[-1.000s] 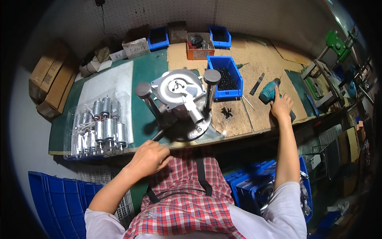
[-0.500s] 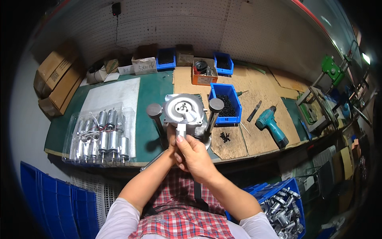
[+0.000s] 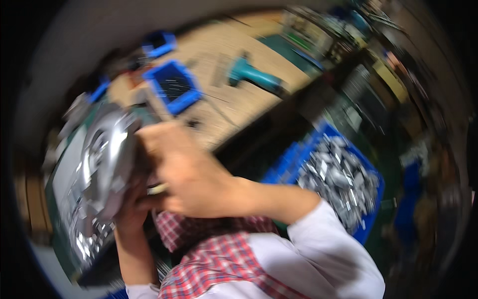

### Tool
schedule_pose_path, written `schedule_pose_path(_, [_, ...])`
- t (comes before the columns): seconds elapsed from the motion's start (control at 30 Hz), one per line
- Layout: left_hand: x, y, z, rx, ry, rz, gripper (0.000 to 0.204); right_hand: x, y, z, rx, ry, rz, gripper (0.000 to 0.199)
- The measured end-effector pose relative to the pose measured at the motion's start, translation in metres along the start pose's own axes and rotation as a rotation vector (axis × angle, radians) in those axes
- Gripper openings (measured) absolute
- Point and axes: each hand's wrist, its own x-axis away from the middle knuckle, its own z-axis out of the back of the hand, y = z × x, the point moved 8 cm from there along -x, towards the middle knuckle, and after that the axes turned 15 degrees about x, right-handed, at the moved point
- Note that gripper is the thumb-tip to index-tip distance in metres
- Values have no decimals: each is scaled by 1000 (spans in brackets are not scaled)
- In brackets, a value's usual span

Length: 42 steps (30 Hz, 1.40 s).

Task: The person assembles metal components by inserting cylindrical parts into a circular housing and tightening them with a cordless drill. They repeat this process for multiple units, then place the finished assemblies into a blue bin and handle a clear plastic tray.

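A round silver metal housing (image 3: 107,154), tilted up on its side and smeared by motion, is held at the left above the bench. My left hand (image 3: 130,212) grips it from below, the fingers partly hidden behind the metal. Close against its right side is my right hand (image 3: 186,172), with fingers curled. A small pale piece (image 3: 158,189) shows at those fingers, too blurred to name. Behind the housing, silver cylindrical motors (image 3: 82,239) lie at the bench's left end.
A blue bin of black screws (image 3: 193,99) and a teal cordless drill (image 3: 256,75) are on the cardboard-covered bench (image 3: 226,47). Another blue bin (image 3: 157,47) stands farther back. At lower right, a blue crate (image 3: 371,224) holds several silver metal parts, beyond the bench edge.
The view has swung right and tilted. The housing has come off the stand with two posts and tipped onto its side. My right hand has moved from its front to its right side.
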Motion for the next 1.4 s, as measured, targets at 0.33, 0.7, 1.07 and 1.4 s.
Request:
schedule_pose_path(0.33, [26, -127, -78, -431, -279, 767, 91, 159, 102, 95, -237, 148, -815, 52])
schedule_pose_path(0.7, [72, 57, 69, -761, 341, 336, 67, 529, 133, 440, 1451, 699, -2117, 67])
schedule_pose_path(1.07, [109, 98, 74, -901, 509, 201, 59, 503, 157, 434, 1643, -414, -2312, 43])
schedule_pose_path(1.4, [112, 206, 65, -1055, 654, -214, 34, 309, 224, 378, 1811, 323, -709, 30])
